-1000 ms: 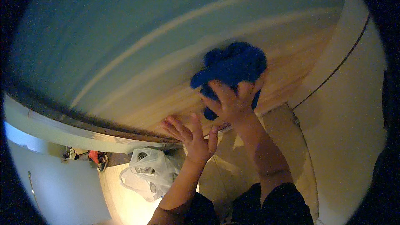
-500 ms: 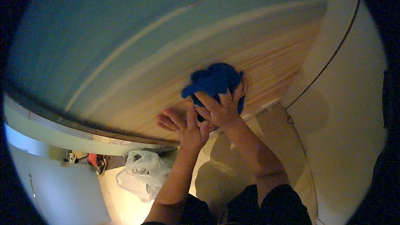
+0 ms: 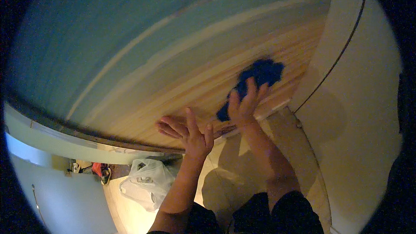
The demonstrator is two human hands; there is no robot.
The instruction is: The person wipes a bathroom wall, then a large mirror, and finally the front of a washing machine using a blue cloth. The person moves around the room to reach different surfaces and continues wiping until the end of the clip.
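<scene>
The right hand's (image 3: 245, 112) fingers are spread over the cloth (image 3: 265, 73), not clamped; the left hand's (image 3: 195, 139) fingers are apart too, by the panel's (image 3: 173, 56) lower edge, though whether they touch it I can't tell. In the last half second, the right hand and cloth have slid rightward, leaving a gap between the hands; the cloth now covers a strip nearer the panel's right end. Count: two hands, one cloth, one panel, one white bag (image 3: 145, 184) on the floor (image 3: 117, 201); the shoes (image 3: 105, 176) are too small to count.
</scene>
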